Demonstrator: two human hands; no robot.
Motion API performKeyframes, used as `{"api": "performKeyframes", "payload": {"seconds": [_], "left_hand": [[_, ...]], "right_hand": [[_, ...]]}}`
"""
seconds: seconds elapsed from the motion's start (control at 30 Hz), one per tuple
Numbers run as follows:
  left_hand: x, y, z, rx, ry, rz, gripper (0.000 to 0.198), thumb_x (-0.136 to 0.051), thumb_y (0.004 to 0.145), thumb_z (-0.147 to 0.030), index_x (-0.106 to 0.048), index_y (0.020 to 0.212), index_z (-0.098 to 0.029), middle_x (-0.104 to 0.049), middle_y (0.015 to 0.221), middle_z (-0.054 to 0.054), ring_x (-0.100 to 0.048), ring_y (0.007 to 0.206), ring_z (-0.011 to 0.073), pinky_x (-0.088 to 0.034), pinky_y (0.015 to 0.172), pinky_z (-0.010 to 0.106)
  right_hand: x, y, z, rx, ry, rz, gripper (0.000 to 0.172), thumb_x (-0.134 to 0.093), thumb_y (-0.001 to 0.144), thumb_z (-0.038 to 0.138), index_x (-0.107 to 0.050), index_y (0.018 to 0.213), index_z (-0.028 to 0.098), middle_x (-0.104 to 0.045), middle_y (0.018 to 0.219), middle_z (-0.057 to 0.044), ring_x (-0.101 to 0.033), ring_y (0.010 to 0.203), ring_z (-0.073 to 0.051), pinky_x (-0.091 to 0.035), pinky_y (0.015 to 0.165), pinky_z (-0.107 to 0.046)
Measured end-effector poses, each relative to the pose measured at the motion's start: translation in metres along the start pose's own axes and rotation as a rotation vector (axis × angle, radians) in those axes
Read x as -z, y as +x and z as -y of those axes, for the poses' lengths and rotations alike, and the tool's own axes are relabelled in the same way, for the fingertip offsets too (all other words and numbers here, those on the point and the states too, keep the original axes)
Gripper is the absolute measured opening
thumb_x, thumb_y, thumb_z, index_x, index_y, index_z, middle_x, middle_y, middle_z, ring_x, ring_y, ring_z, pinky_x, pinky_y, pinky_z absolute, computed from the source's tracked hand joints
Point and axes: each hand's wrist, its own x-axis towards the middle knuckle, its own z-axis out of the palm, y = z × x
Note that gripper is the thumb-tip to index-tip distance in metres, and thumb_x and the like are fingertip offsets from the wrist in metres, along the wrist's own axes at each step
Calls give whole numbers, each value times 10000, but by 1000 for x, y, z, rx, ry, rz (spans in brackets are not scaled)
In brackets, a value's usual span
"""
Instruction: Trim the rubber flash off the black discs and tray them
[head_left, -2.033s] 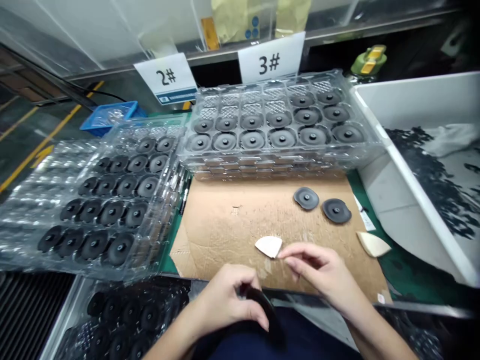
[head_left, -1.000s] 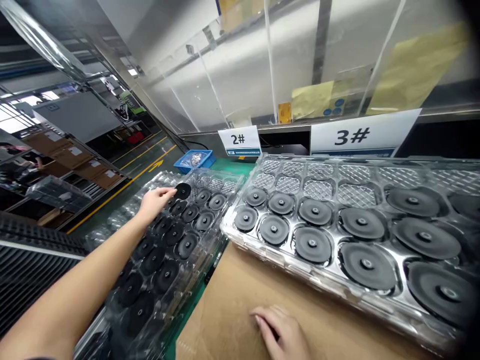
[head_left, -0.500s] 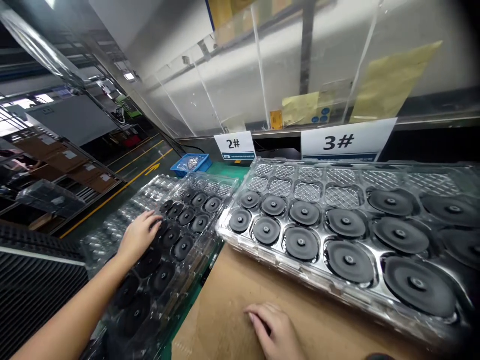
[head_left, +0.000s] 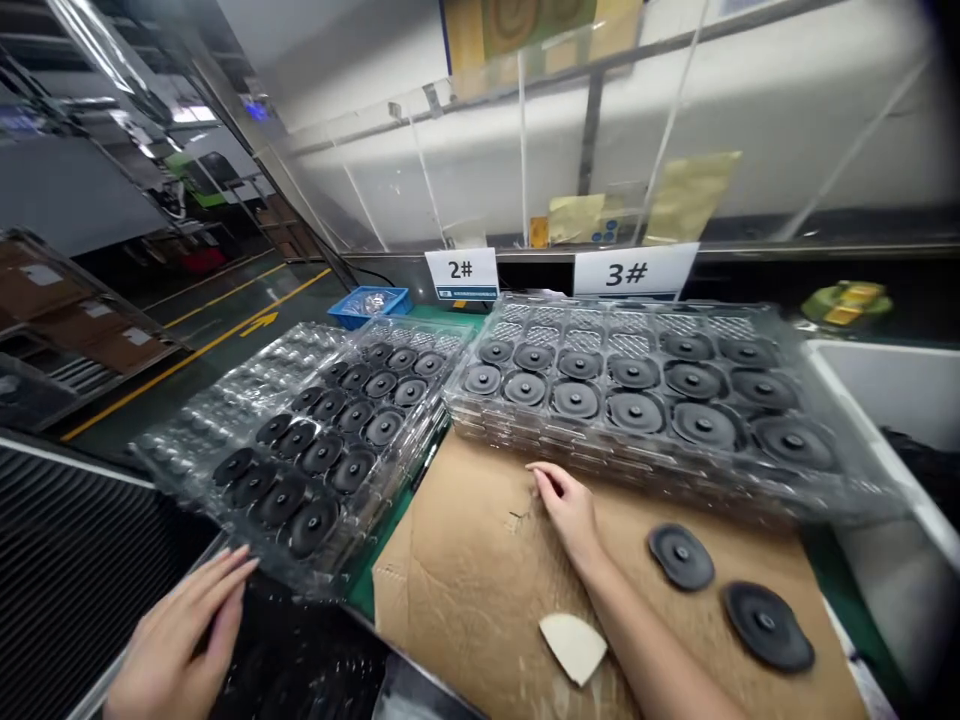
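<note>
My left hand point(head_left: 180, 635) hovers at the lower left with its fingers stretched out, holding nothing. It is close to the near corner of a clear plastic tray point(head_left: 431, 425) filled with black round parts point(head_left: 313, 520). Over the brown cardboard sheet point(head_left: 442, 560), my right hand point(head_left: 568, 508) has thumb and fingertips pinched together; whatever may be between them is too small to make out. Two loose black discs, a nearer one point(head_left: 769, 625) and a farther one point(head_left: 681, 556), lie on the cardboard right of my right forearm. A cream wedge-shaped piece point(head_left: 573, 648) lies to its left.
A stack of clear trays point(head_left: 525, 430) with black discs stands behind the cardboard, some back pockets unfilled. Beyond are a blue bin point(head_left: 369, 306) and paper signs marked 2# point(head_left: 461, 272) and 3# point(head_left: 634, 272). At right stands a white-rimmed container point(head_left: 862, 400).
My left hand has pulled back from over the left tray to the near left. My right hand has moved forward over the cardboard. The view has shifted, bringing the loose discs and cream piece into sight.
</note>
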Motion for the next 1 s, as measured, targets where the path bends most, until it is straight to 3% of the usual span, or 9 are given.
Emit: {"api": "performKeyframes", "payload": {"seconds": [0.07,0.2,0.33,0.43,0.63,1.0], "left_hand": [[-10,2,-32,-104,-97,-43,430,-527,762,-230,-494,1174,-351,-609,1126,46,-566,1036,267,-406,940,517],[-52,18,-106,-290,-324,36,477,-509,774,-139,-462,1194,-360,-657,1060,24,-573,1040,231,-455,880,456],[-108,37,-170,-262,-379,154,280,-441,832,-185,-570,1078,-213,-594,1183,101,-525,1128,233,-478,900,395],[-135,41,-199,-228,-396,221,309,-421,849,-236,-560,1113,-154,-579,1186,160,-544,1103,255,-493,876,404],[-146,33,-211,-206,-404,324,389,-421,855,-311,-489,1224,-208,-519,1250,169,-468,1177,295,-422,928,484],[-144,22,-207,-204,-416,418,399,-367,879,-299,-438,1266,-227,-460,1331,126,-374,1262,252,-379,991,443]], "right_hand": [[1,-4,3,29,-67,16,229,-454,910,321,-585,962,140,-622,904,-34,-598,798,-140,-492,747,-339],[2,-27,17,115,-195,104,185,-503,886,298,-601,940,151,-611,959,-41,-564,934,-175,-440,854,-407],[8,-57,28,176,-259,177,190,-522,875,260,-592,1026,169,-607,1020,-45,-533,1021,-201,-402,899,-444],[19,-73,28,159,-268,180,205,-510,883,249,-581,1055,164,-622,971,-37,-564,958,-186,-430,862,-422],[36,-85,13,68,-205,108,212,-474,905,296,-594,983,141,-629,914,-33,-600,857,-153,-479,805,-375],[28,-93,2,44,-159,1,181,-470,895,244,-625,930,158,-646,876,-33,-587,859,-165,-445,800,-372]]}}
